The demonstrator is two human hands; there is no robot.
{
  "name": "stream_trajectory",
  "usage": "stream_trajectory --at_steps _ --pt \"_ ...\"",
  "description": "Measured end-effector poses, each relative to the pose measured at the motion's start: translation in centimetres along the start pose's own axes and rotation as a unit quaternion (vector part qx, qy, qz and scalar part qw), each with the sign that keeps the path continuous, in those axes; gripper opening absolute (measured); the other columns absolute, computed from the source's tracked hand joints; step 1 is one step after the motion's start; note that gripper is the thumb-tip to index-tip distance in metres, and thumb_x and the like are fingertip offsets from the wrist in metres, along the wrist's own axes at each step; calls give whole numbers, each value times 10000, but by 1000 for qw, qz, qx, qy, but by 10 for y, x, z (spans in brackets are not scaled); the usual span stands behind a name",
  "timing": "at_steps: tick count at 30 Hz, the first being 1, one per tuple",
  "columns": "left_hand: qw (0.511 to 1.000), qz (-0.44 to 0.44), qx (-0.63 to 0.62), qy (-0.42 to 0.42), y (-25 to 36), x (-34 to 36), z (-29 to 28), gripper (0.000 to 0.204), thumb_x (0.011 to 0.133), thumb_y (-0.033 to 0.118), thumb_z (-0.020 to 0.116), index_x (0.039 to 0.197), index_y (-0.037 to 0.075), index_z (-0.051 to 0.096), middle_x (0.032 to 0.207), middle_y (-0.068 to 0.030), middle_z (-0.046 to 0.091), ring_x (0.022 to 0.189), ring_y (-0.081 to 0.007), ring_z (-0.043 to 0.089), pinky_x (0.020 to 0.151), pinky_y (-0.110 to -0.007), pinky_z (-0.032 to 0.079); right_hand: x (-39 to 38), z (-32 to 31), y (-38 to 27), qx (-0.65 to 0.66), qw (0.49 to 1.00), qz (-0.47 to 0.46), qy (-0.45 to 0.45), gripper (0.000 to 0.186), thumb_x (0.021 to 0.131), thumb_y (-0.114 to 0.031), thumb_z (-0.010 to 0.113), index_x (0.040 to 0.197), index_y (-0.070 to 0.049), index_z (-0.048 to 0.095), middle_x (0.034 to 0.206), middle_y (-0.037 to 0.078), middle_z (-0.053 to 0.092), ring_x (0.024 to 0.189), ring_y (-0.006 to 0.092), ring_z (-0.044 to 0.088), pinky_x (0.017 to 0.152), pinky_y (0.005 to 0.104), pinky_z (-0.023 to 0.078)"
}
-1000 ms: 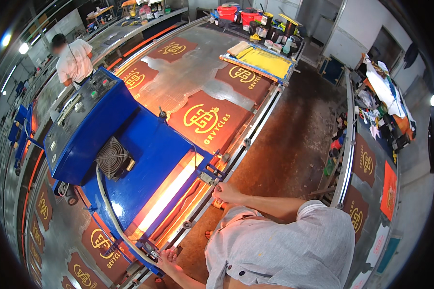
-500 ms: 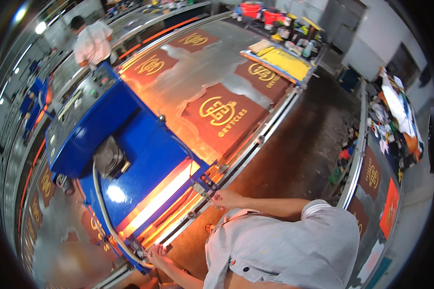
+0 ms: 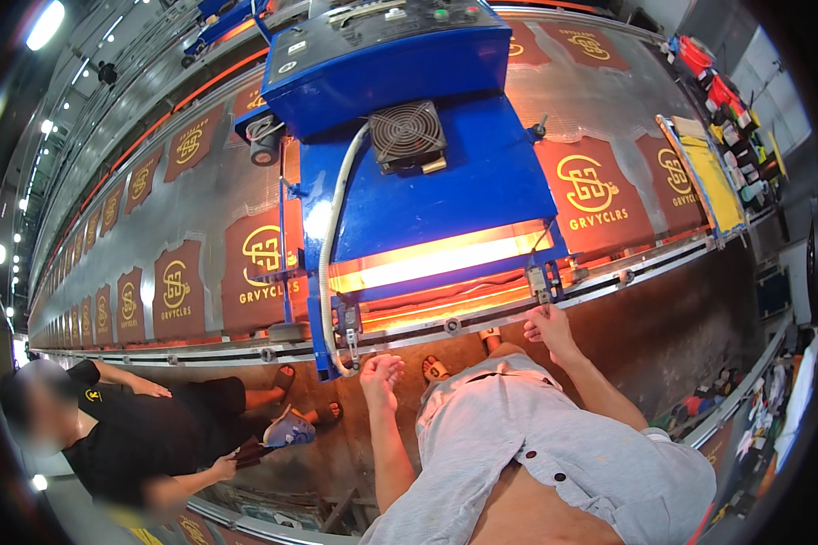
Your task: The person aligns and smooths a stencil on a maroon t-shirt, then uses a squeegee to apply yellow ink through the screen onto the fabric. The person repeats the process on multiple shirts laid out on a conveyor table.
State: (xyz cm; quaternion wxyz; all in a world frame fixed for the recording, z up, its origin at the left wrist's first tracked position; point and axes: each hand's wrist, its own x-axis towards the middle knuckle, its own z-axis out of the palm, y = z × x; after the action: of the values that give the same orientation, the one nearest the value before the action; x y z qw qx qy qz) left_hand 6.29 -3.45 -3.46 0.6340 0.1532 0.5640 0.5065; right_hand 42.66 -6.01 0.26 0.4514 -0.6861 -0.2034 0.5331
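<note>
A blue flash dryer (image 3: 427,204) with a glowing heating strip straddles the long printing table in front of me. My left hand (image 3: 382,377) is beside the metal bracket (image 3: 348,322) at the dryer's left front corner. Its fingers are curled, and nothing shows in them. At the right front corner my right hand (image 3: 548,327) is closed just below another bracket (image 3: 540,283). Its fingertips are pressed together, and whatever they may hold is too small to make out. Brown shirt panels (image 3: 593,218) with yellow prints lie flat on both sides of the dryer.
A metal rail (image 3: 450,327) edges the table. A yellow-covered screen frame (image 3: 704,186) lies at its right end, beside red buckets (image 3: 693,56) and bottles. At lower left, a person in black (image 3: 118,427) is close by. A pale hose (image 3: 333,236) runs down the dryer.
The view has turned left, bringing the dryer to the middle and the person in black into sight. The worker in a light shirt has left view. Both hands stay near the dryer's front corners.
</note>
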Motion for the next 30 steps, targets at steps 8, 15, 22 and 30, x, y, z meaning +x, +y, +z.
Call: stream_trajectory --at_steps 8,15,22,30 --pt "978 -69 166 -106 -13 1 -15 155 914 167 700 921 27 635 821 -75 701 680 -104 639 585 -236 489 -3 4 2 25 996 -11 82 176 930 -213 659 941 -73 553 766 42 644 604 115 631 538 241 509" --pt "893 0 431 -126 -28 36 -78 228 899 223 720 826 26 631 713 -60 665 597 -97 591 533 -251 451 -13 40 15 162 975 -6 153 140 934 -202 626 992 -130 521 748 36 636 595 144 631 526 271 530" --pt "909 -264 322 16 -141 20 -263 261 898 254 680 794 15 679 674 -101 637 524 -198 612 405 -367 428 -71 47 57 49 995 63 53 214 953 -293 632 952 -92 559 722 58 640 566 139 619 500 268 510" --pt "871 -443 212 -12 -170 -70 -243 441 911 392 681 1077 -16 677 952 -164 712 837 -271 693 677 -451 545 -79 -46 167 -259 961 95 5 317 927 -281 661 885 33 666 725 110 671 604 185 641 550 341 526"
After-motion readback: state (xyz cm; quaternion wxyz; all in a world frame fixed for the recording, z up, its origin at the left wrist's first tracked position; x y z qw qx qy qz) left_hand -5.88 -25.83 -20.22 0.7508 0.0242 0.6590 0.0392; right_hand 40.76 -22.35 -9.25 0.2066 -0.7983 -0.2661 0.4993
